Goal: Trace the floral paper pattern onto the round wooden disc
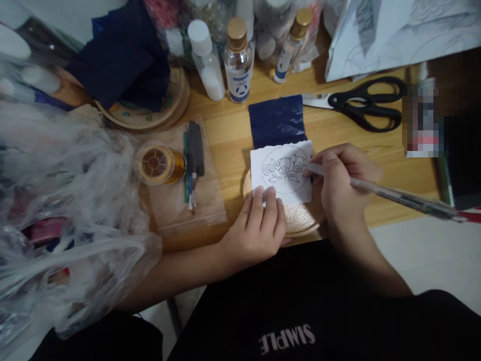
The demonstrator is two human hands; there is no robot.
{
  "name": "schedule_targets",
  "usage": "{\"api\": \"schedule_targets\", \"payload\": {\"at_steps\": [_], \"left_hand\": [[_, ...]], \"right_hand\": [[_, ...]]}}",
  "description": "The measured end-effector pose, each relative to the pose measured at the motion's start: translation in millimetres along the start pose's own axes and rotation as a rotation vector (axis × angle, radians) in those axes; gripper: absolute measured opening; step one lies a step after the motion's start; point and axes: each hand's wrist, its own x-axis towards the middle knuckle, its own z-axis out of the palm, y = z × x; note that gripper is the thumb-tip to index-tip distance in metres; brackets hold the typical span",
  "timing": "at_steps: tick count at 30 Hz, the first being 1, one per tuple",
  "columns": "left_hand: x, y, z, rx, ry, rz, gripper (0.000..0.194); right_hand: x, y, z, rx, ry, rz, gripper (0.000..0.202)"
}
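Observation:
A white paper [281, 173] with a line drawing of flowers inside an oval lies on a round wooden disc [300, 213], whose lower part shows carved or drawn curls. The fingers of my left hand [255, 230] lie stretched across the paper's lower edge, pressing on it. My right hand [341, 185] grips a clear pen [406, 197], its tip touching the right side of the drawing. Behind the paper's top edge shows a dark blue sheet [278, 120]; whether it runs on underneath is hidden.
Black-handled scissors [368, 103] lie behind, blades touching the blue sheet. Small bottles [239, 65] stand at the back. On the left are a spool of golden wire [161, 164], a clear bag with brushes [193, 165] and a heap of plastic bags [75, 200]. Dark blue sheets [128, 60] rest on another wooden disc.

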Motion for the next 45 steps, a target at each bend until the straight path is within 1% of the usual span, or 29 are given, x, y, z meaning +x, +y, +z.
{"api": "schedule_targets", "payload": {"at_steps": [5,11,23,28,32,34,37,39,41,43,45], "left_hand": [[0,0,0.7,-0.005,0.014,0.005,0.062],[0,1,1.1,-0.001,0.02,0.003,0.059],[1,0,0.9,-0.012,0.017,-0.002,0.061],[1,0,0.1,-0.011,0.017,-0.007,0.061],[1,-1,-0.3,0.007,0.014,-0.001,0.062],[1,0,-0.1,0.002,0.019,-0.003,0.063],[0,1,0.8,-0.005,0.028,-0.015,0.064],[0,1,1.4,-0.001,0.027,-0.021,0.064],[-1,2,1.7,0.002,0.025,-0.029,0.066],[-1,3,1.6,-0.001,0.026,-0.036,0.067],[-1,3,1.1,-0.012,0.024,-0.037,0.065]], "right_hand": [[2,0,-2,-0.01,-0.022,0.004,0.019],[4,-3,-1,0.046,-0.029,0.017,0.018],[6,-5,-2,0.079,-0.071,0.011,0.018],[6,-9,1,0.14,-0.029,0.031,0.019],[6,-16,1,0.249,0.05,0.041,0.019],[5,-21,0,0.282,0.085,-0.017,0.021],[1,-29,0,0.275,0.135,-0.164,0.024],[-3,-33,2,0.26,0.154,-0.21,0.023],[-9,-34,4,0.248,0.099,-0.19,0.019],[-13,-30,7,0.224,-0.009,-0.154,0.018],[-16,-24,10,0.164,-0.105,-0.122,0.018]]}}
